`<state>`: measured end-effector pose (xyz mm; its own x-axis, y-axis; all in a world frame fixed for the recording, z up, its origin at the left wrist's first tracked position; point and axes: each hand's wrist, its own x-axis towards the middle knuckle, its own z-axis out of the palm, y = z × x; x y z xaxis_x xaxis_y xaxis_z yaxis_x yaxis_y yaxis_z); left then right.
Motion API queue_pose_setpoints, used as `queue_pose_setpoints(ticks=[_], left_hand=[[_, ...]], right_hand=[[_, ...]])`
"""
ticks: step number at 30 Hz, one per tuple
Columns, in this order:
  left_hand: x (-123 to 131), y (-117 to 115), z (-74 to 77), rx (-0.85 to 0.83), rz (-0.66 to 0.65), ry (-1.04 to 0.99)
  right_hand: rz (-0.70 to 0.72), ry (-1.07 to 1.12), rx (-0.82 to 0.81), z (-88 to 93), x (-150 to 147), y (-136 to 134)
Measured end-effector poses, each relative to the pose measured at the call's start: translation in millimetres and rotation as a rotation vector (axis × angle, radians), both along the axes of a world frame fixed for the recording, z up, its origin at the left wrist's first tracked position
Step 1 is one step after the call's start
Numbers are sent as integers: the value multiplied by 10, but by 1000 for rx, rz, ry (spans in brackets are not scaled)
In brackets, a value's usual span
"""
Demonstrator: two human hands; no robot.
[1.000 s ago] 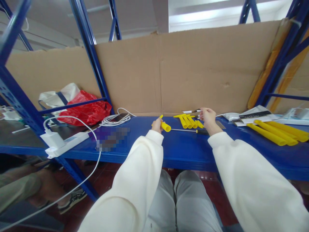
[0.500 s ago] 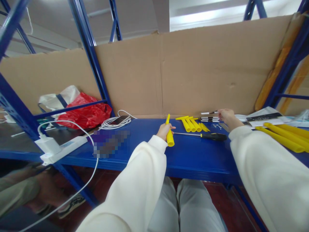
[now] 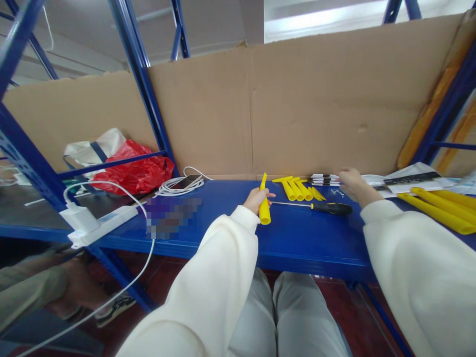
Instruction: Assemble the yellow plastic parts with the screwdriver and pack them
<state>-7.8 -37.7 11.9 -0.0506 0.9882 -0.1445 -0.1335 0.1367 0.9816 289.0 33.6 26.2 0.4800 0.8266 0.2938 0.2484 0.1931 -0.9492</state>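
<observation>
My left hand (image 3: 255, 200) is closed around a yellow tapered plastic tube (image 3: 265, 213), its wide end towards me and its narrow tip upward. Just past that hand, a screwdriver (image 3: 330, 209) with a black handle lies with its shaft pointing left. Several yellow T-shaped plastic pieces (image 3: 293, 190) lie side by side behind it, with small yellow pointed pieces (image 3: 317, 194) beside them. My right hand (image 3: 351, 182) hovers at the right end of a stack of black-and-white strips (image 3: 323, 179), fingers loosely bent and apart. Small metal screws (image 3: 336, 192) lie below it.
Long yellow tubes (image 3: 441, 213) and plastic packaging (image 3: 412, 177) lie on the right of the blue shelf (image 3: 308, 248). On the left are a coiled white cable (image 3: 174, 188), a power strip (image 3: 107, 224) and a red bag (image 3: 137, 168). Cardboard (image 3: 316, 99) stands behind.
A black-and-white strip that was raised at my right fingers now lies with the stack. My right hand has let it go. My left hand still holds the yellow tube.
</observation>
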Motion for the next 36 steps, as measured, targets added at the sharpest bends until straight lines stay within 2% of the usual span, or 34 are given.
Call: queue_pose_setpoints(ticks=[3, 6, 8, 10, 13, 18, 24, 26, 31, 36], left_hand=[[-11, -5, 0, 14, -15, 7], [-20, -25, 11, 22, -65, 52], [-25, -40, 21, 19, -105, 78], [-30, -52, 32, 19, -134, 97], [-38, -50, 36, 14, -179, 126], [-58, 11, -8, -28, -215, 125], [-90, 107, -70, -84, -128, 78], [-98, 119, -69, -94, -114, 78], [-108, 125, -62, -114, -89, 88], [-111, 157, -91, -131, -68, 48]], right_hand=[[54, -87, -86, 63, -86, -197], [369, -407, -193, 109, -157, -442], [477, -623, -285, 100, -167, -554], [524, -787, -353, 53, -151, -597], [528, -920, -357, -47, -113, -567], [437, -1013, -228, -133, -82, -499], [-41, -1182, 40, -155, -27, -489], [-137, -1223, 126, -162, -7, -498], [-235, -1241, 141, -169, 9, -528], [-238, -1190, 166, -176, 5, -530]])
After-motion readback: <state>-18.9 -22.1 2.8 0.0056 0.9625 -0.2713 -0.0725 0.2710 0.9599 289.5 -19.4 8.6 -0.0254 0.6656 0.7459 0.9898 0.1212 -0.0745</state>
